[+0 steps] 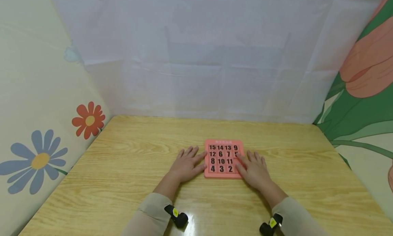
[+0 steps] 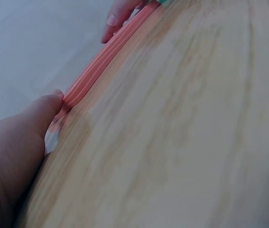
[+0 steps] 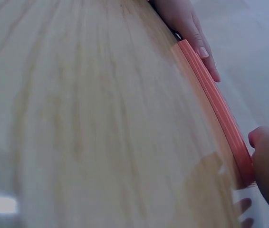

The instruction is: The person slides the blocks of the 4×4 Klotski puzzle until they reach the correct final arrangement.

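A pink sliding number puzzle (image 1: 221,161) lies flat on the table, black numerals on its pink tiles. The top row reads 15, 14, 13, 9. My left hand (image 1: 185,166) lies at the puzzle's left side with fingers spread, its thumb and index finger at the frame's edge. From the right, my right hand (image 1: 255,171) reaches over the frame. Its index fingertip is at the tile numbered 5, and its thumb lies over the lower right corner, hiding what is there. Both wrist views show the puzzle's ridged side (image 2: 94,71) edge-on.
The wood-grain table (image 1: 122,167) extends around the puzzle on all sides. A white cloth (image 1: 199,58) hangs behind it. Flower-printed panels stand at the left (image 1: 30,92) and right (image 1: 362,126). Each sleeve bears a small black wrist camera.
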Demonstrator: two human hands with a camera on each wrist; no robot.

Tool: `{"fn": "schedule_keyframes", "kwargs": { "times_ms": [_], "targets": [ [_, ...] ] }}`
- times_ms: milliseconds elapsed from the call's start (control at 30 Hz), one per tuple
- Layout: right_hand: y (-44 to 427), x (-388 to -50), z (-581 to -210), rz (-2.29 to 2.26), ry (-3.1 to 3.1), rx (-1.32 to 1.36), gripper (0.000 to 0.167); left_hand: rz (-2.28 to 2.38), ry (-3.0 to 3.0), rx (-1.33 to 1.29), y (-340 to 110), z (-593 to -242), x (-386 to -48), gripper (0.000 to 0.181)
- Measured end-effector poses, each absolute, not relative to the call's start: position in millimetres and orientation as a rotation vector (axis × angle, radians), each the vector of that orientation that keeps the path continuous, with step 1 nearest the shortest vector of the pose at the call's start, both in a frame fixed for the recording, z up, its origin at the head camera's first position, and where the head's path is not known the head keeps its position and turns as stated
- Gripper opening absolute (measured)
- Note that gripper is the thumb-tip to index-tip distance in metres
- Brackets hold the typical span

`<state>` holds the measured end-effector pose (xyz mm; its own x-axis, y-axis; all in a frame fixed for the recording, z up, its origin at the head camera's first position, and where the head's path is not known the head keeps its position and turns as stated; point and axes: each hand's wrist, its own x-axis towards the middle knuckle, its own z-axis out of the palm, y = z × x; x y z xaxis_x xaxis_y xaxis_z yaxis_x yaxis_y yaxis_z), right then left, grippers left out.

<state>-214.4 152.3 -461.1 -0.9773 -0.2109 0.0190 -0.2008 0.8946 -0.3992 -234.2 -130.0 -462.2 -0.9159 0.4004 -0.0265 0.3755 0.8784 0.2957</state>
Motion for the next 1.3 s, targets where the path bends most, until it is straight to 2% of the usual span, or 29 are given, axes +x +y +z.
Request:
{"fn": "schedule_keyframes", "kwargs": {
  "times_ms": [867, 1300],
  "targets": [
    [164.7, -163.1, -470.4, -0.750, 3.018, -0.431, 0.052, 0.440, 2.973, 0.618, -129.7, -465.3, -235.7, 0.061],
    [165.1, -166.6, -473.8, -0.724, 3.027, -0.407, 0.051, 0.447, 2.976, 0.634, -128.3, -466.5, -236.7, 0.060]
  ]
}}
